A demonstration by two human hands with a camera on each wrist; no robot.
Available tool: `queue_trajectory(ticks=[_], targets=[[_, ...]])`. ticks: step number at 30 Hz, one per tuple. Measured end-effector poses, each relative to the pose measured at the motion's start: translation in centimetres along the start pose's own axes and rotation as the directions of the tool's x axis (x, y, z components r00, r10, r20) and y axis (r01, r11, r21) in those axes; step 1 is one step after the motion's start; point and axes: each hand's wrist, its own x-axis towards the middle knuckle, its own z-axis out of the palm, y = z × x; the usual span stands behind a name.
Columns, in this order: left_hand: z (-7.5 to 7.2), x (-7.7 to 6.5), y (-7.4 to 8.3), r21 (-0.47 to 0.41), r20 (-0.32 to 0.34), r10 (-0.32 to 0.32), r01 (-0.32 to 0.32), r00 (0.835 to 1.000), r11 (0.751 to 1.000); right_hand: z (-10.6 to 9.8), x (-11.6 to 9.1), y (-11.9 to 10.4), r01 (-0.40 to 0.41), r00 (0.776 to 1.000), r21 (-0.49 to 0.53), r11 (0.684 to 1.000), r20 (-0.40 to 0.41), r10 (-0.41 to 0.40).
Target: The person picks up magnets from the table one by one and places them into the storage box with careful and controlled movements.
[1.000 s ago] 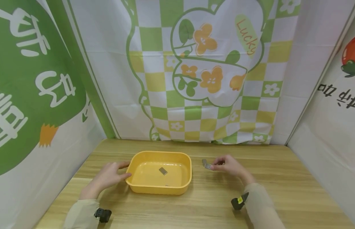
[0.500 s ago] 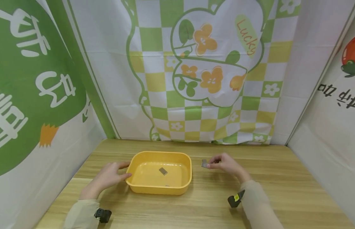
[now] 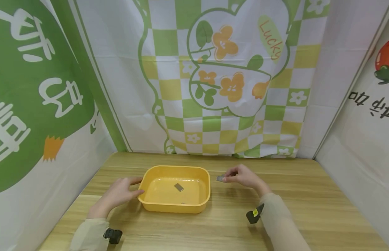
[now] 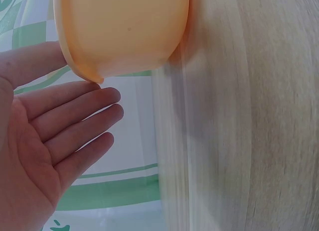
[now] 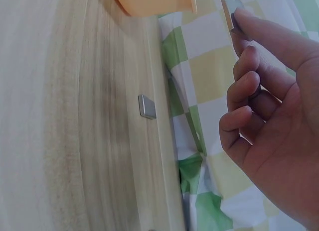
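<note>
My left hand touches the left rim of a yellow plastic basin, its fingers fairly straight. In the left wrist view the thumb and forefinger meet the basin's edge, while the other fingers extend below it. Right of the basin, my right hand pinches a small flat grey rectangular block between thumb and forefinger, above the table. Another such block lies on the wood in the right wrist view; the right hand mostly covers it in the head view. Inside the basin lies a grey block; the front wall partly hides another.
The wooden table runs back to a green-and-white checked cloth. Printed cloth walls close in the left and right sides. A small black camera sits on each wrist.
My right hand has lifted the pinched block a little and carried it left toward the basin, away from the block on the table. My left hand and the basin have not moved.
</note>
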Motion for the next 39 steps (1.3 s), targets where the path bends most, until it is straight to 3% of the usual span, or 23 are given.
queue_trajectory(ticks=[16,39], targets=[[0.0,0.0,0.1,-0.001,0.006,-0.009,0.009,1.000,1.000,0.6,1.6,-1.0,0.022,0.998,0.043,0.999,0.050,-0.024],[-0.1,-0.1,0.3,0.005,0.003,-0.010,0.010,1.000,1.000,1.7,4.1,-2.8,0.046,0.995,-0.024,0.999,0.086,-0.044]])
